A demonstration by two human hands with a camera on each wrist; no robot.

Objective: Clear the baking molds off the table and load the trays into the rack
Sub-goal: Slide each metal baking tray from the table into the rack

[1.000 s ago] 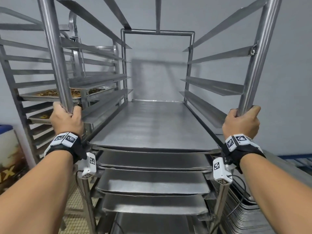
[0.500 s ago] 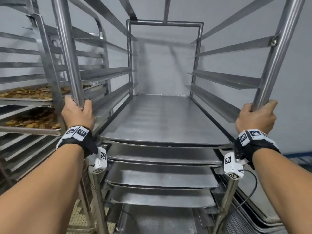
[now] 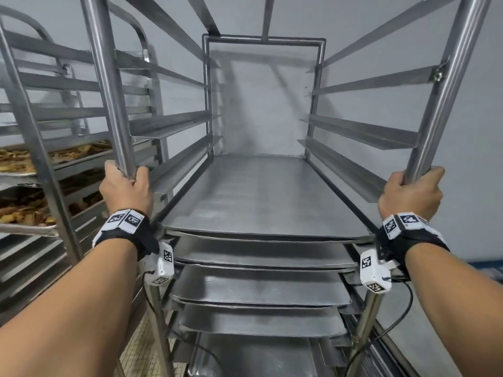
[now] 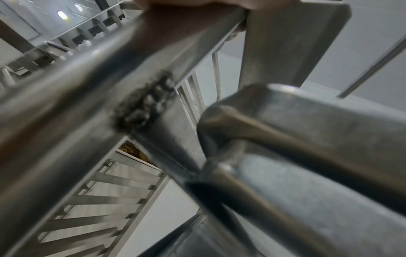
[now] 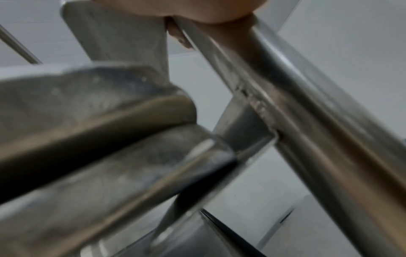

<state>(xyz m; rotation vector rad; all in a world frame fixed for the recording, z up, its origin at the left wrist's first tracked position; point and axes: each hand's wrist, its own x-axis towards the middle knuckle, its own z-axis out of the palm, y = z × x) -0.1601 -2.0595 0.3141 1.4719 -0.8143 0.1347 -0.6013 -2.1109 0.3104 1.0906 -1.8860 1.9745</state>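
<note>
A steel tray rack stands right in front of me, with several empty metal trays slid onto its lower rails. My left hand grips the rack's front left upright post. My right hand grips the front right upright post. In the left wrist view the left post and tray corners fill the frame, with the hand at the top edge. The right wrist view shows the right post, tray edges and the hand at the top. No baking molds are in view.
A second steel rack stands close on the left, holding trays of browned baked food. A grey wall lies just behind the gripped rack. Tiled floor shows below on the left. More stacked metal shows at the lower right.
The gripped rack has rolled forward and to the left, closer to the second rack and the wall. Both hands have kept their grip on the posts.
</note>
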